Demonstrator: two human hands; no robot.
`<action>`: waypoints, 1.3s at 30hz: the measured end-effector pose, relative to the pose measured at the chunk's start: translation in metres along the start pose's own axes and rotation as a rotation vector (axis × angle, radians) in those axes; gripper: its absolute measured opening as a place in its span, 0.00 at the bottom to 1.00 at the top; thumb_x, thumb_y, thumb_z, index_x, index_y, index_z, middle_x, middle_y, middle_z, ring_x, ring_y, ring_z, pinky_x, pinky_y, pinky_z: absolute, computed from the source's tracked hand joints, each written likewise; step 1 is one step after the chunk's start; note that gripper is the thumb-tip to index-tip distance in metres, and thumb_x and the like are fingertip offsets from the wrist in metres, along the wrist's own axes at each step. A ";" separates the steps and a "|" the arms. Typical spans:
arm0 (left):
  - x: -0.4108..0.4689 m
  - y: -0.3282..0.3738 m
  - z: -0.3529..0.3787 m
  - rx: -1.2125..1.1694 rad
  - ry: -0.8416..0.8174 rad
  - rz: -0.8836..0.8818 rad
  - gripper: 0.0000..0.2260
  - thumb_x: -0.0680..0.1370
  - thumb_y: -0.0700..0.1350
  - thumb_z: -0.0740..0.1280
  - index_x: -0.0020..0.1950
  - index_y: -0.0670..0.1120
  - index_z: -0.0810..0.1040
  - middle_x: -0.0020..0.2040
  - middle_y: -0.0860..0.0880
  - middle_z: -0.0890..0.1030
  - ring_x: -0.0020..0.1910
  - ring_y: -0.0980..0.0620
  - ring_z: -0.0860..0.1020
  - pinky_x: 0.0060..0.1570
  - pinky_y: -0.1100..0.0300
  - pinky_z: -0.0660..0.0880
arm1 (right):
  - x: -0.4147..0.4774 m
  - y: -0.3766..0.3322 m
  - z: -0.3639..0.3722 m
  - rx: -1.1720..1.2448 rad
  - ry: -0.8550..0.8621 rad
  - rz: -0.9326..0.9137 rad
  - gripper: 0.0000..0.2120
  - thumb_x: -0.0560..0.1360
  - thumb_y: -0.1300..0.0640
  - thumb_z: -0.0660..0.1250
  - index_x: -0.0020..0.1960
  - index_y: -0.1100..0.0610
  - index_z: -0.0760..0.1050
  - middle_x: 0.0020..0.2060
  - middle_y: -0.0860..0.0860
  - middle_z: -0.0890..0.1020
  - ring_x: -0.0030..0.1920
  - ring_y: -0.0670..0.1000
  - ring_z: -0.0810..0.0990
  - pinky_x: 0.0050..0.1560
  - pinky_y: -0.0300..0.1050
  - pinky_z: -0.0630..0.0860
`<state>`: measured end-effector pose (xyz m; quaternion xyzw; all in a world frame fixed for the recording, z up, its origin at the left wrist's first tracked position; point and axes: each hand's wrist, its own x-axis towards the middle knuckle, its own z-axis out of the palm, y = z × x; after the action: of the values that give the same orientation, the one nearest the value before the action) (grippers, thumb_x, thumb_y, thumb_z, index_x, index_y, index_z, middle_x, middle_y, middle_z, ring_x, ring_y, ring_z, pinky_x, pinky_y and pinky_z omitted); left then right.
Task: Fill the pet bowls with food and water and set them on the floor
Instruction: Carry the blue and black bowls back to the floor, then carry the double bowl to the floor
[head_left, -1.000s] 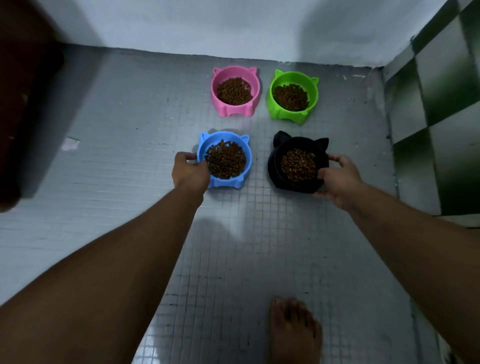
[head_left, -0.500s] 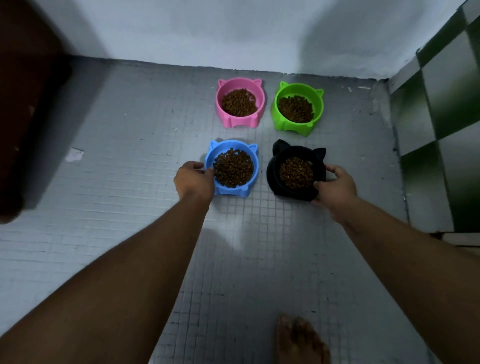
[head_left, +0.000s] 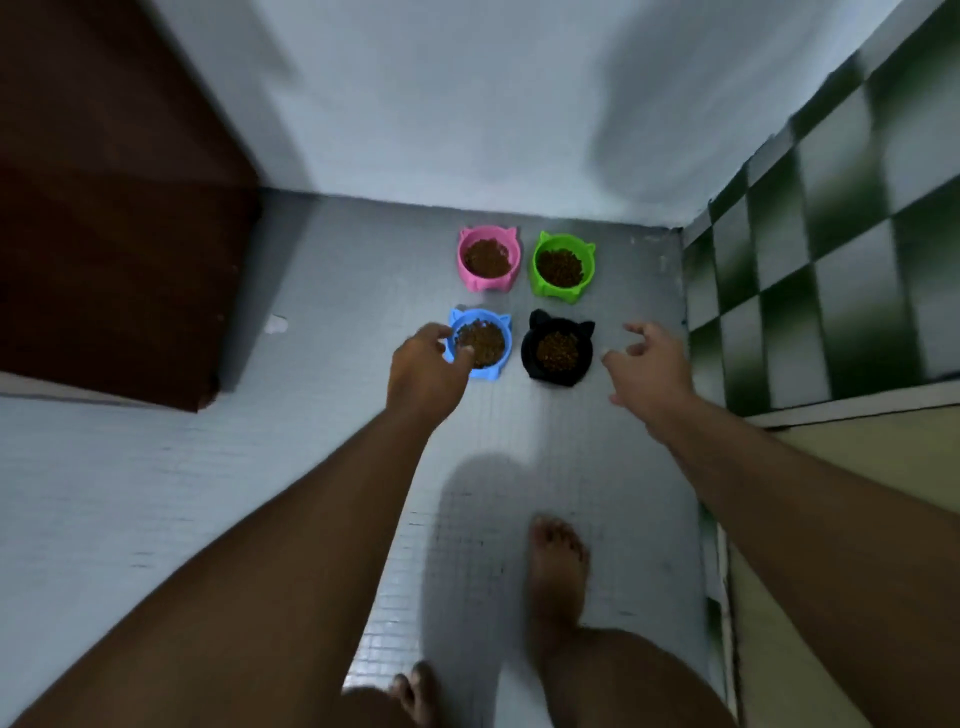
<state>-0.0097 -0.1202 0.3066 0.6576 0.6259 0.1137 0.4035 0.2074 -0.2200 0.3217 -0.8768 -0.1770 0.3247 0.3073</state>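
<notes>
Black bowl (head_left: 529, 349): cat-eared plastic dish standing flat on the floor, filled with kibble (head_left: 557, 349); it serves as the landmark for everything below.
Blue bowl (head_left: 491, 373): same eared shape, just left of the black bowl with a narrow gap between them, also holding kibble.
Pink bowl (head_left: 485, 283) and green bowl (head_left: 556, 293): in the row beyond the black bowl, the green straight behind it and the pink behind and to its left; both hold kibble.
Water: none shows in any of the four bowls.
Handling: these are probably light, stiff moulded plastic with smooth walls. The loose kibble adds little weight but would spill if a bowl tips.
Where to hold: the thick outer rim at the side, thumb over the lip and fingers under the flared wall, keeping the bowl level.
Left hand (head_left: 426, 366): over the blue bowl's far-left rim from the black bowl, fingers loosely curved, thumb and forefinger apart. It pinches nothing clearly, and I cannot tell whether the thumb tip touches the rim.
Right hand (head_left: 649, 371): right of the black bowl and apart from it, fingers spread, holding nothing.
Floor (head_left: 311, 467): small grey mosaic tiles, likely slick under plastic.
Bare foot (head_left: 558, 561): nearer the person than the black bowl, well apart.
</notes>
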 end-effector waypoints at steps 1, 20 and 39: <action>-0.023 0.016 -0.025 0.011 -0.022 0.021 0.18 0.79 0.50 0.72 0.66 0.45 0.79 0.57 0.43 0.83 0.57 0.44 0.80 0.57 0.57 0.73 | -0.027 -0.017 -0.014 0.016 0.001 -0.010 0.23 0.74 0.53 0.73 0.67 0.50 0.72 0.54 0.53 0.74 0.56 0.57 0.78 0.55 0.61 0.81; -0.448 0.164 -0.234 -0.007 -0.046 0.326 0.17 0.79 0.49 0.72 0.67 0.48 0.79 0.46 0.51 0.79 0.50 0.49 0.80 0.50 0.61 0.75 | -0.463 -0.067 -0.254 0.117 0.038 -0.283 0.25 0.76 0.53 0.72 0.71 0.51 0.70 0.61 0.53 0.75 0.58 0.52 0.78 0.60 0.52 0.79; -0.769 0.162 -0.210 -0.152 -0.514 0.682 0.11 0.80 0.48 0.71 0.61 0.49 0.79 0.44 0.48 0.80 0.38 0.54 0.77 0.40 0.61 0.74 | -0.782 0.136 -0.378 0.229 0.528 -0.118 0.25 0.75 0.52 0.71 0.70 0.52 0.71 0.61 0.55 0.74 0.54 0.56 0.80 0.54 0.54 0.81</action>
<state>-0.1754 -0.7247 0.8257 0.8020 0.2418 0.1187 0.5331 -0.0892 -0.8811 0.8199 -0.8788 -0.1040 0.0844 0.4580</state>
